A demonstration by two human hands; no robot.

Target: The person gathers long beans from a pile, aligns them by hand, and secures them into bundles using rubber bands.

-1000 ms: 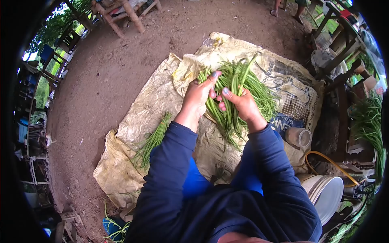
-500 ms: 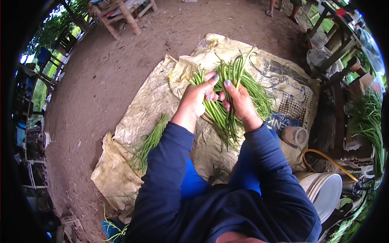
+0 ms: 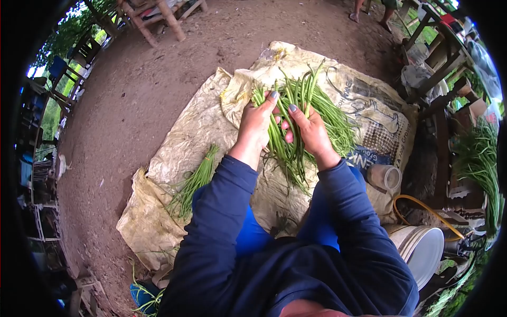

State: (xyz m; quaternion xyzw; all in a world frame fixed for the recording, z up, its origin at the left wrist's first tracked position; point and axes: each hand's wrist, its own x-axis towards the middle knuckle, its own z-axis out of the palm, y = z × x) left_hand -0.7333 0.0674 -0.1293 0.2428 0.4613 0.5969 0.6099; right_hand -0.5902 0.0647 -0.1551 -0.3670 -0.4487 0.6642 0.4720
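Observation:
Long green string beans fill both hands in front of me. My left hand [image 3: 257, 121] is closed round one bundle of string beans [image 3: 275, 140], its thumb lying along the top. Close beside it, my right hand [image 3: 309, 129] grips another bunch of string beans [image 3: 297, 158], thumb pointing up. The lower ends hang toward my knees. Behind the right hand, a larger pile of string beans [image 3: 336, 120] lies on the spread sacks [image 3: 179, 132]. A separate bundle of string beans [image 3: 196, 182] rests on the sacking to the left of my left forearm.
At right stand a clear plastic cup [image 3: 384, 177] and a white bucket [image 3: 422, 253]. More long beans [image 3: 478, 169] hang at the far right by a wooden stand. A bamboo bench [image 3: 158, 18] is at the back left; a person's feet [image 3: 354, 17] show at the top right.
My left hand has shifted slightly left and its fingers have wrapped further round its bundle. The right hand stays nearly in place, still holding its beans.

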